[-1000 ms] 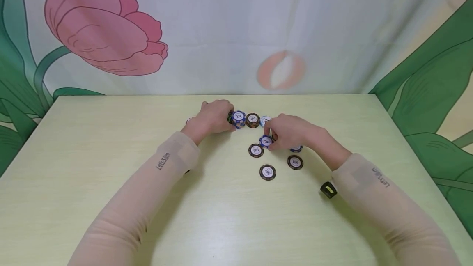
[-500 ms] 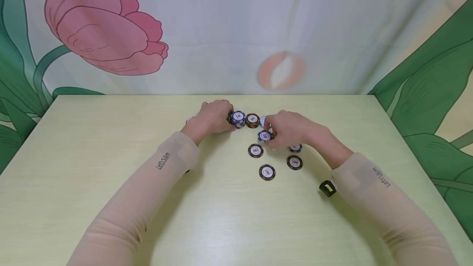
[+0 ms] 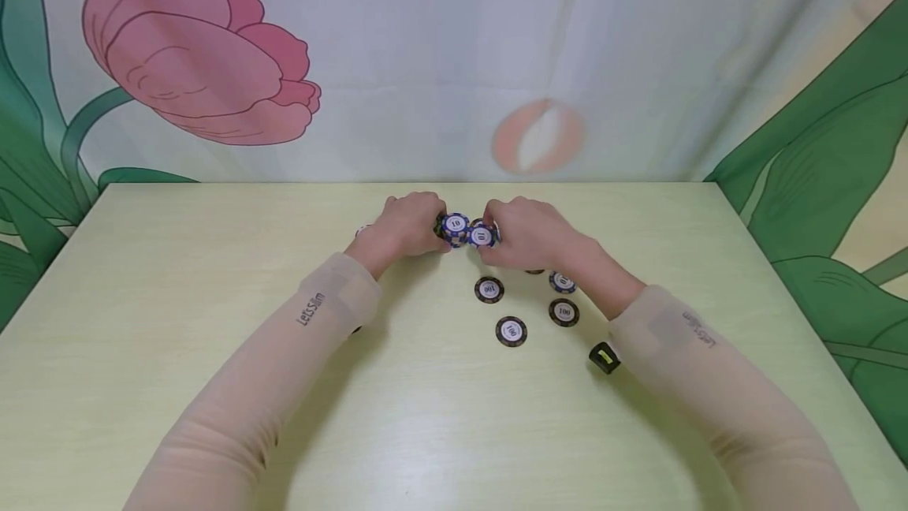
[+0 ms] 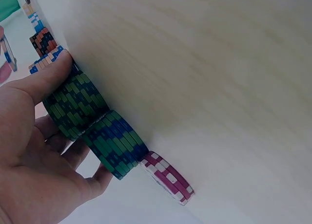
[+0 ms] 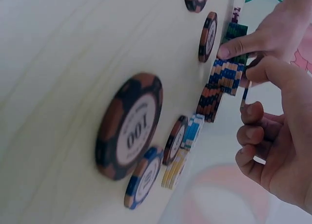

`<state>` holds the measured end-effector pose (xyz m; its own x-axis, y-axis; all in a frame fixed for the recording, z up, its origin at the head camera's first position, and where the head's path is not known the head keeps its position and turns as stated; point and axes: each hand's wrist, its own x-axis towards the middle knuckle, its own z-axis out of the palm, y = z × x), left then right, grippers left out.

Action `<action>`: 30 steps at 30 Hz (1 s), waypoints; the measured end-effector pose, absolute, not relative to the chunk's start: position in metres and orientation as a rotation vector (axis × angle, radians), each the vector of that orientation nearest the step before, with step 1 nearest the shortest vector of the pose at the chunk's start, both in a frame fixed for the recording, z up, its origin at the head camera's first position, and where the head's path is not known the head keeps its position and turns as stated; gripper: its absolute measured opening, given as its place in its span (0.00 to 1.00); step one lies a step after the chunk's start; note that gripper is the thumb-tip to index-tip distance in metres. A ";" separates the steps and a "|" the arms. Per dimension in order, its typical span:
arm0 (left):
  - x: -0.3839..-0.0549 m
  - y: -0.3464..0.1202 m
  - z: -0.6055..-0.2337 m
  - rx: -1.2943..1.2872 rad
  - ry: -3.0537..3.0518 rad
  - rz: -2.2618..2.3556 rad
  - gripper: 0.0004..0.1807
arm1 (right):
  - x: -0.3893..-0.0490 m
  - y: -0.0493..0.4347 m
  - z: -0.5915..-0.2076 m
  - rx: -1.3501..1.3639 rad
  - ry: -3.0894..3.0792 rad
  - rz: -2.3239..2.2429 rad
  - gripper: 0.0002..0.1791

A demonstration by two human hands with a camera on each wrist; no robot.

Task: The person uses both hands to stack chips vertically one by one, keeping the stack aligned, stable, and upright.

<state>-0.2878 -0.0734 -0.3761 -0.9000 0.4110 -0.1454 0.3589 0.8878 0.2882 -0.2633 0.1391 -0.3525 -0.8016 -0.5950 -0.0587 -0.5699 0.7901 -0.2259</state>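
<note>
My right hand (image 3: 532, 233) pinches a blue poker chip (image 3: 481, 236) marked 10 between thumb and fingertips, just right of a blue chip stack (image 3: 455, 225). In the right wrist view that held chip (image 5: 245, 95) appears edge-on, raised beside the top of the stack. My left hand (image 3: 407, 225) grips the stacks from the other side. Its thumb lies at the joint between the blue stack and a green stack (image 4: 75, 104), its fingers curled behind the green chips. A second green stack (image 4: 116, 143) and a short red-and-white stack (image 4: 168, 177) continue the row.
Brown-and-black (image 5: 209, 102), light blue (image 5: 193, 131) and yellow (image 5: 174, 170) stacks extend the row to the right. Nearer lie loose 100 chips, one in front (image 3: 511, 331), and a loose blue chip (image 3: 563, 282). A small black piece (image 3: 604, 358) shows by the right sleeve.
My right hand has moved left and away from me, carrying the blue chip from above the loose chips to beside the blue stack. My left hand has stayed in place.
</note>
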 end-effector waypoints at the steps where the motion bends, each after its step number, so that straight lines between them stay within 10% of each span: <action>1: -0.288 -0.074 -0.376 0.592 2.855 0.379 0.20 | -0.264 0.137 -0.353 -0.930 2.857 -0.301 0.23; 30: -0.287 -0.074 -0.376 0.612 2.865 0.369 0.19 | -0.274 0.111 -0.365 -0.894 2.941 -0.256 0.17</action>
